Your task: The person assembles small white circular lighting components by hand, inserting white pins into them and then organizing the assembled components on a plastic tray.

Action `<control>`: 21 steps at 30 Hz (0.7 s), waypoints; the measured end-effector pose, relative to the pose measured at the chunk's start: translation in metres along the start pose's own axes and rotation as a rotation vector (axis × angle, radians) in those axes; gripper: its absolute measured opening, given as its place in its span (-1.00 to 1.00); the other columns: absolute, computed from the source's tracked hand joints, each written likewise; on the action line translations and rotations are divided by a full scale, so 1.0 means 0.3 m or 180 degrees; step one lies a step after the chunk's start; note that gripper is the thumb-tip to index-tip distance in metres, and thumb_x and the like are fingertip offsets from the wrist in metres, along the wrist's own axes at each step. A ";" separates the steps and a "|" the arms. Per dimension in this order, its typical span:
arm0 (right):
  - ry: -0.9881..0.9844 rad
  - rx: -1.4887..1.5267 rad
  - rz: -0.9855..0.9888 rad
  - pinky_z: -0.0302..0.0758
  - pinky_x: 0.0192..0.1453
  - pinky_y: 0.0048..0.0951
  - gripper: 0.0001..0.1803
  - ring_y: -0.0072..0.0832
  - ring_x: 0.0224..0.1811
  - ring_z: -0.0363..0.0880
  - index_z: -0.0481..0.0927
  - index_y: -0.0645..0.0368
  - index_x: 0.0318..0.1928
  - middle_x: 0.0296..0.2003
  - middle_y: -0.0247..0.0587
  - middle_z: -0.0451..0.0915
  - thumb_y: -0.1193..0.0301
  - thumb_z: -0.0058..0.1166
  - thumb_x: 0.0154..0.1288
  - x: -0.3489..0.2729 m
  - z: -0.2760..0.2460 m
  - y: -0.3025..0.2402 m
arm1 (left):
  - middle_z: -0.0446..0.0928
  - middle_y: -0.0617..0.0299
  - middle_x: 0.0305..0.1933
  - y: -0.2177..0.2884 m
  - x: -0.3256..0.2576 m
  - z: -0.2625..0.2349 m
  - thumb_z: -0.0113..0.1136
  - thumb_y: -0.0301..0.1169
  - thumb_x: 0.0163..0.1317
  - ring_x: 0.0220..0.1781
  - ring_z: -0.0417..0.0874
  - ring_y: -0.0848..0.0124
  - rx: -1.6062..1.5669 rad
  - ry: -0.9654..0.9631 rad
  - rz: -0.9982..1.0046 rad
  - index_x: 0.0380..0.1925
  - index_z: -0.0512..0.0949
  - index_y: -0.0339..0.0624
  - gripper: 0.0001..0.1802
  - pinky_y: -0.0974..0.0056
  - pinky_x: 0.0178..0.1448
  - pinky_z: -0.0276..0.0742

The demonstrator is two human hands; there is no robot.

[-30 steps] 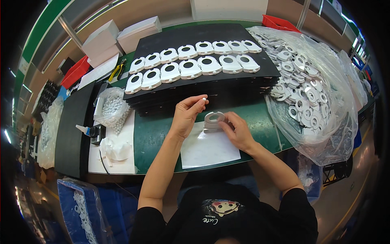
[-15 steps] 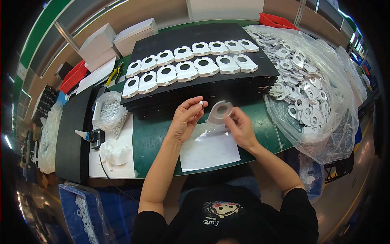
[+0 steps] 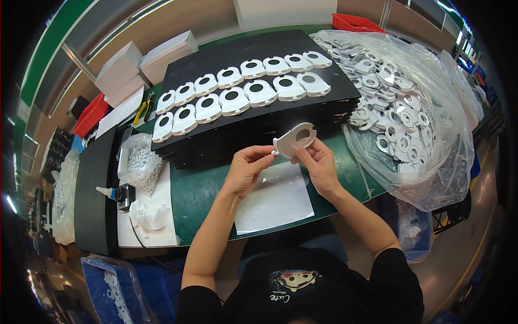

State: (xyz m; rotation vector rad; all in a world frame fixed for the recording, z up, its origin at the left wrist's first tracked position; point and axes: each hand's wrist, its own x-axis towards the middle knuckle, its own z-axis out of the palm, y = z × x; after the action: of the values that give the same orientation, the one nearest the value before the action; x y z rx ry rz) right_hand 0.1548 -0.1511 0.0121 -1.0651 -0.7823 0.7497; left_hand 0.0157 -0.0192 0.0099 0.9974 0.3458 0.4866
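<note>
Between the thumb and fingers of my left hand [image 3: 248,169] is a small white bead [image 3: 274,153]. My right hand [image 3: 322,166] grips a white plastic part [image 3: 295,141] with a round hole, holding it tilted up by its right side. The bead is at the part's lower left edge; whether it is seated there I cannot tell. Both hands are above a white sheet [image 3: 275,202] on the green table. Beyond them, two rows of similar white parts [image 3: 232,97] lie on a stack of black boards [image 3: 237,46].
On the right, a clear plastic bag [image 3: 442,178] spills many loose white parts [image 3: 402,116]. Left of the boards are a tub of white beads [image 3: 139,156], a glue bottle [image 3: 106,192], crumpled tissue [image 3: 148,215] and yellow-handled pliers [image 3: 142,110]. Red bins [image 3: 90,114] and white boxes [image 3: 170,54] stand behind.
The white part, blurred before, has come up and turned in my right hand. The bead in my left hand now meets its edge, and the view has shifted slightly.
</note>
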 end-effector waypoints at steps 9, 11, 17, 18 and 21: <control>0.0001 -0.0105 -0.0045 0.47 -0.20 -0.61 -0.75 -0.66 -0.32 0.52 0.46 0.26 -0.06 -0.30 -0.30 0.58 0.40 0.05 0.32 -0.001 -0.012 -0.008 | 0.62 0.19 -0.32 -0.009 0.006 0.016 0.33 -0.61 -0.01 -0.28 0.60 0.51 0.0071 0.0009 -0.0040 -0.30 0.64 -0.25 -0.79 0.45 -0.13 0.52; -0.0026 -0.0131 -0.0022 0.46 -0.22 -0.62 -0.75 -0.67 -0.34 0.52 0.46 0.26 -0.06 -0.32 -0.31 0.58 0.39 0.05 0.31 -0.003 -0.015 -0.011 | 0.62 0.20 -0.34 -0.016 0.006 0.007 0.34 -0.61 -0.02 -0.29 0.60 0.51 0.0112 -0.0031 -0.0016 -0.33 0.63 -0.26 -0.80 0.45 -0.13 0.52; -0.0262 -0.0143 0.0015 0.45 -0.32 -0.64 -0.76 -0.67 -0.41 0.50 0.45 0.26 -0.09 -0.38 -0.34 0.55 0.40 0.06 0.30 -0.015 -0.017 -0.031 | 0.61 0.21 -0.37 -0.017 0.008 0.012 0.36 -0.61 -0.06 -0.32 0.58 0.51 0.0114 0.0016 -0.0125 -0.38 0.63 -0.25 -0.82 0.46 -0.13 0.51; -0.0270 -0.0084 0.0073 0.45 -0.33 -0.64 -0.77 -0.67 -0.42 0.50 0.45 0.26 -0.09 -0.38 -0.34 0.55 0.41 0.06 0.30 -0.019 -0.017 -0.039 | 0.61 0.21 -0.37 -0.016 0.007 0.015 0.36 -0.61 -0.05 -0.32 0.58 0.51 0.0092 0.0027 -0.0164 -0.38 0.63 -0.25 -0.81 0.46 -0.13 0.51; -0.0208 -0.0102 -0.0035 0.45 -0.32 -0.65 -0.78 -0.68 -0.40 0.50 0.45 0.25 -0.10 -0.37 -0.34 0.55 0.44 0.08 0.28 -0.029 -0.019 -0.070 | 0.60 0.22 -0.36 -0.004 0.003 0.041 0.35 -0.61 -0.05 -0.30 0.58 0.52 0.0139 -0.0039 -0.0108 -0.32 0.62 -0.26 -0.77 0.47 -0.12 0.50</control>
State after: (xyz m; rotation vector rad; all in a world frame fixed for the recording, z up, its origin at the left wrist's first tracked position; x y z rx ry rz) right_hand 0.1582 -0.1672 0.0285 -1.0686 -0.8577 0.7680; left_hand 0.0227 -0.0280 0.0151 1.0350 0.3633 0.4436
